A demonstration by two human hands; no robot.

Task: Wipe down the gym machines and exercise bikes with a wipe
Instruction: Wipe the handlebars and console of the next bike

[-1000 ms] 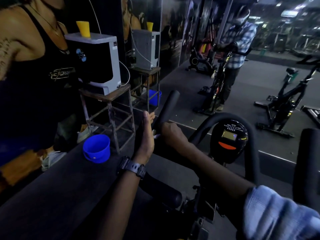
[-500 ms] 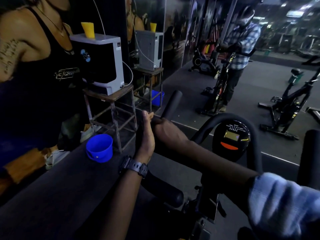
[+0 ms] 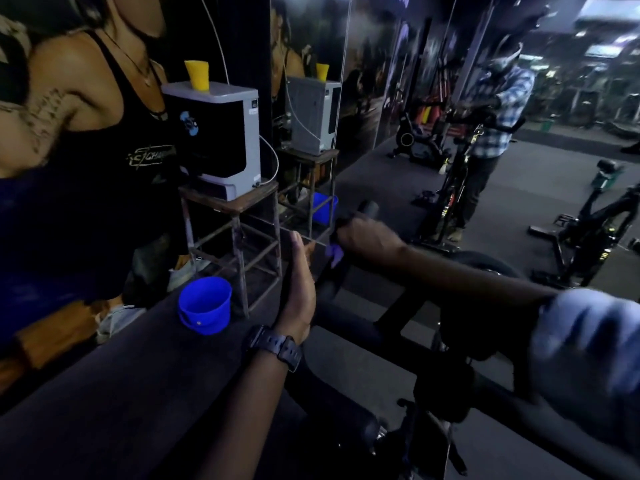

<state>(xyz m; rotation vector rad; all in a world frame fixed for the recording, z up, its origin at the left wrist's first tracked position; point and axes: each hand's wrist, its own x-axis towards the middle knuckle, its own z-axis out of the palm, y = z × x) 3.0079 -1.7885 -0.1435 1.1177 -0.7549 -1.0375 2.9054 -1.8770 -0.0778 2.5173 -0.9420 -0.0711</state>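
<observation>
My right hand [image 3: 367, 239] reaches far, clamping wipe [image 3: 335, 252] around handlebar [image 3: 367, 206]; left hand [image 3: 300, 292] flat, fingers extended, beside it. Bucket [image 3: 204, 304] near left.

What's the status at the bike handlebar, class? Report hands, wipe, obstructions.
Right hand clamped on the wipe near the handlebar tip. Left hand steadying the bar, grip unclear. Blue bucket on the floor, apart.

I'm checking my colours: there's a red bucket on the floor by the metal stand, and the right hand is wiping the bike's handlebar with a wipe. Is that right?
Not quite. The bucket is blue, not red, as the head view shows. The rest holds: it sits on the floor by the metal stand, and the right hand presses a wipe to the bike's handlebar.
</observation>
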